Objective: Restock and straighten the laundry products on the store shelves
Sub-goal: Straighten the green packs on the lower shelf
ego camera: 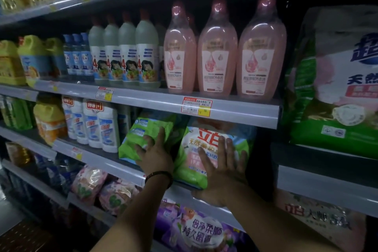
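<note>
Both hands reach to the third shelf (114, 164) from the top; the left hand (156, 154) lies with fingers spread against the side of a green bag (143, 129), which leans tilted toward the back of the shelf; a dark band (158, 175) circles that wrist. The right hand (222, 166) is flat and open, fingers fanned, palm pressed on the front of a second bag (206, 141), green and pink with red characters at its top; this bag stands just right of the first, its lower edge at the shelf lip, under the price tag (196, 106) of the shelf above. Neither hand grips anything; both only press.

Left of the green bag stand white bottles (100, 127) with blue labels, then an orange jug (50, 121) with a yellow cap. On the shelf above, three pink bottles (218, 53) stand upright in a row over the two bags; white bottles with picture labels (124, 55) stand to their left, then small blue ones (76, 55) and yellow jugs (32, 59). At far right, on a neighbouring unit, a large green and white bag (335, 88) stands upright. Below the hands lie pink pouches (98, 188) and a purple bag (196, 229) with a white patch of characters; the scene is dim, and small print cannot be read.
</note>
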`<state>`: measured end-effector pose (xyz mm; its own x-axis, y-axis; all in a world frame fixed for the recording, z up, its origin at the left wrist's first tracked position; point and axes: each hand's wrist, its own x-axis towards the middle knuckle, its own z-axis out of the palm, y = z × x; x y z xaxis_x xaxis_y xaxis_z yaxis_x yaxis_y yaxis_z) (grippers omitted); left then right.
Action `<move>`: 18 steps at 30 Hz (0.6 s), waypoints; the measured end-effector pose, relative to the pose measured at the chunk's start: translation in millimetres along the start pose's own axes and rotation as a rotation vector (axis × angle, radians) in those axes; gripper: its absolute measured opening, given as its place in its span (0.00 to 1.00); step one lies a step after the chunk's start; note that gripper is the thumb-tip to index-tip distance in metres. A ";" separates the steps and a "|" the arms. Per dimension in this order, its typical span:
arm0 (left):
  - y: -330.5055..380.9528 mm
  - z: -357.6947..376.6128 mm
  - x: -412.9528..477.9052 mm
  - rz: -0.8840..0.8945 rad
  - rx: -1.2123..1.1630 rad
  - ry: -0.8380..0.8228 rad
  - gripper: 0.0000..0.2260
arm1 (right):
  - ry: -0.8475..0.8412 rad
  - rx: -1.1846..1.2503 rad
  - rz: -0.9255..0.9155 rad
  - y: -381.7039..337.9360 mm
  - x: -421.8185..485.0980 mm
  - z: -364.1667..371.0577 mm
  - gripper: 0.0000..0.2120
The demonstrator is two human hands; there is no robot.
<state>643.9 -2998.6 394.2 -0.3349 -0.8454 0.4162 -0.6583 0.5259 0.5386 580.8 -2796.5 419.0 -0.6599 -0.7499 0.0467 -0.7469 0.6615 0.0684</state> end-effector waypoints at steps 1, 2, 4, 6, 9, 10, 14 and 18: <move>-6.8 1.2 1.2 0.031 -0.017 0.039 0.34 | 0.007 0.013 -0.004 0.6 1.5 0.7 0.59; -14.6 0.6 3.6 0.070 -0.048 0.081 0.34 | 0.009 0.025 -0.008 1.2 1.8 1.3 0.59; -27.5 -9.1 11.8 0.140 -0.166 0.176 0.31 | 0.010 0.028 -0.010 2.4 1.6 1.5 0.59; -36.6 -29.5 19.2 0.179 -0.247 0.283 0.24 | 0.006 0.018 -0.007 2.6 2.8 0.4 0.60; -45.9 -71.0 16.7 0.235 -0.269 0.324 0.21 | -0.023 0.029 -0.009 2.8 3.2 -3.0 0.61; -49.2 -84.1 11.5 0.259 -0.264 0.316 0.21 | -0.032 0.036 -0.007 3.2 2.2 -2.8 0.60; -56.2 -134.0 -21.4 0.362 -0.202 0.258 0.20 | -0.055 0.108 -0.032 6.7 1.0 -9.2 0.60; -55.5 -182.4 -59.4 0.285 -0.218 0.197 0.17 | -0.017 0.083 -0.042 6.0 -6.9 -8.1 0.59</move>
<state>823.4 -2960.5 473.3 -0.3342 -0.6399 0.6920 -0.3927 0.7620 0.5150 581.5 -2787.4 427.1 -0.6285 -0.7773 0.0282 -0.7777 0.6284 -0.0132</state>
